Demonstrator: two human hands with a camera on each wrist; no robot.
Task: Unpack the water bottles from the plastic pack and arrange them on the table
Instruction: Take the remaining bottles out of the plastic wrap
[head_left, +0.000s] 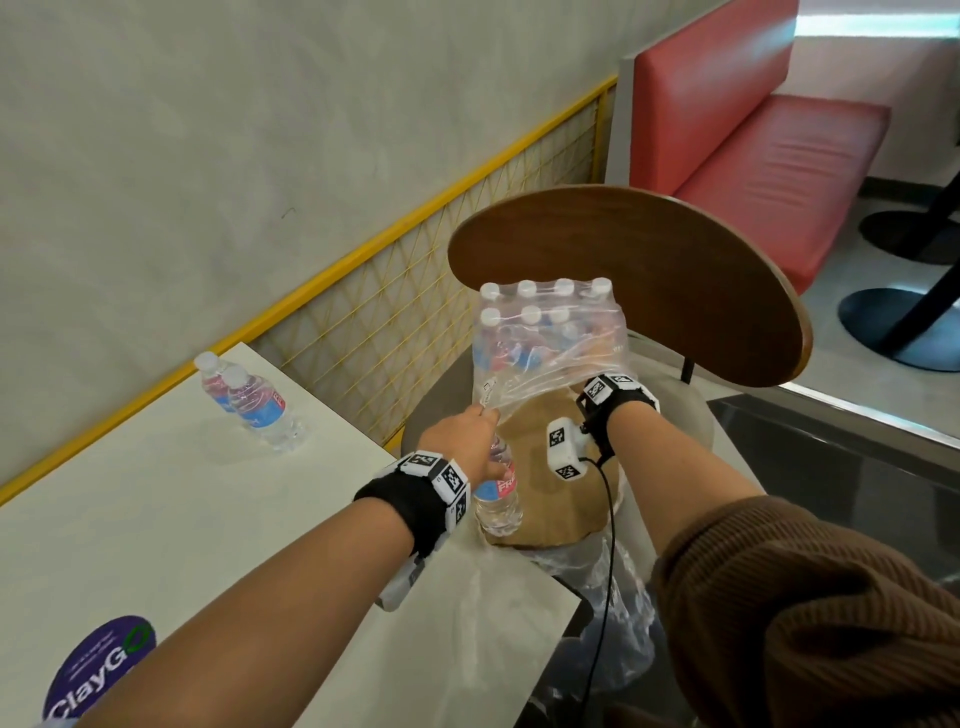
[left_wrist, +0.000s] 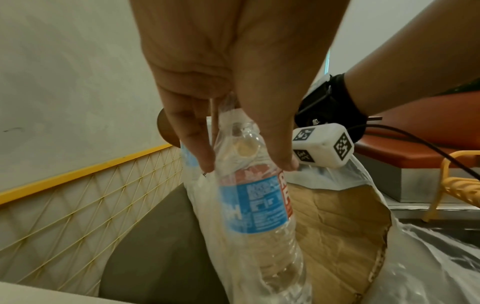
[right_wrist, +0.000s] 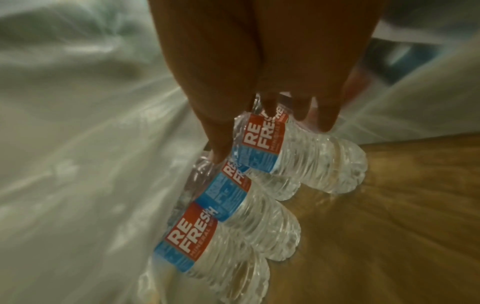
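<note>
A shrink-wrapped pack of water bottles (head_left: 545, 327) stands on a cardboard sheet (head_left: 563, 501) on a chair seat. My left hand (head_left: 467, 441) (left_wrist: 249, 162) grips one bottle (head_left: 500, 499) (left_wrist: 255, 207) by its neck at the torn edge of the wrap, and thin film drapes over that bottle. My right hand (head_left: 589, 376) (right_wrist: 270, 135) reaches inside the wrap, thumb and fingers around the top of a bottle (right_wrist: 306, 156); two more bottles (right_wrist: 233, 222) stand beside it. Two unpacked bottles (head_left: 249, 402) stand on the white table (head_left: 156, 519).
The wooden chair back (head_left: 649, 270) rises just behind the pack. A yellow mesh rail (head_left: 415, 296) runs along the wall beside the table. Loose plastic film (head_left: 613, 623) hangs off the seat's front. A red bench (head_left: 753, 156) is at the far right.
</note>
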